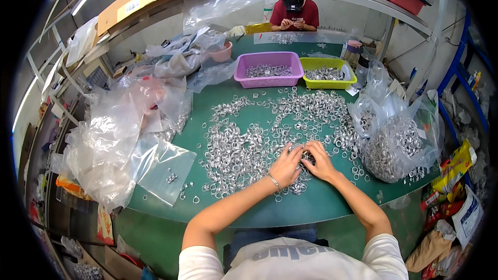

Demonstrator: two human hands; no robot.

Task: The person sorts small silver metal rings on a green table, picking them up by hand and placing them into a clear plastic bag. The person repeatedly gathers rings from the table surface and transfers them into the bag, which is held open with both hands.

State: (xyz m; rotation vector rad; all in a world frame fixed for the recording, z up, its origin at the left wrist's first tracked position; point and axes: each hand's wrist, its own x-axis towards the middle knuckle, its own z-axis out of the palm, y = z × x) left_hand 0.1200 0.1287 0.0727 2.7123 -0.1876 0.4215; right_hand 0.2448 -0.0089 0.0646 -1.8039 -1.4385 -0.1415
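Short-sleeved white T-shirt (290, 262) with grey lettering, thin bracelet (274, 181) on left wrist.

head cam | 1 view | looks down, near | green table (311, 205)

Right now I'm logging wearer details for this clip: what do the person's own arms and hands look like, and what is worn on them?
Both forearms are bare. The left hand has a thin silver bracelet at the wrist; the right hand shows no jewellery. Short white T-shirt sleeves cover the upper arms. No gloves.
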